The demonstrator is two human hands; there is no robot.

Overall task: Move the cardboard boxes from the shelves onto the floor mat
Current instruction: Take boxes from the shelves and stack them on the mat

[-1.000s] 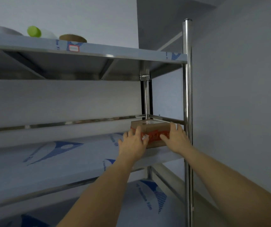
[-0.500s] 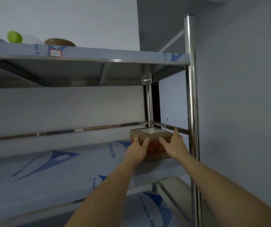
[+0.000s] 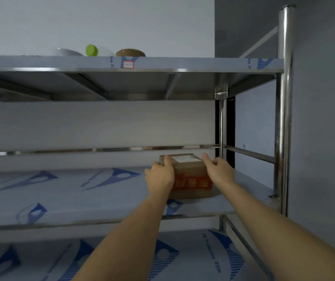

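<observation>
Box (image 3: 190,176) clamped between left hand (image 3: 159,175) and right hand (image 3: 220,171), fingers hooked over top edges, thumbs on near face. Sits on middle shelf (image 3: 101,199), right end, near back rail (image 3: 122,149) and rear post (image 3: 221,126). Looks grasped, not clearly lifted; base seems touching shelf. Carry and set-down on mat pending; mat out of view. No other boxes visible on shelves. Long axis left-right, along shelf; red-printed face toward camera, white label up. Further up: bowl (image 3: 69,52), green-capped bottle (image 3: 92,50), brown bowl (image 3: 130,52) on top shelf.
</observation>
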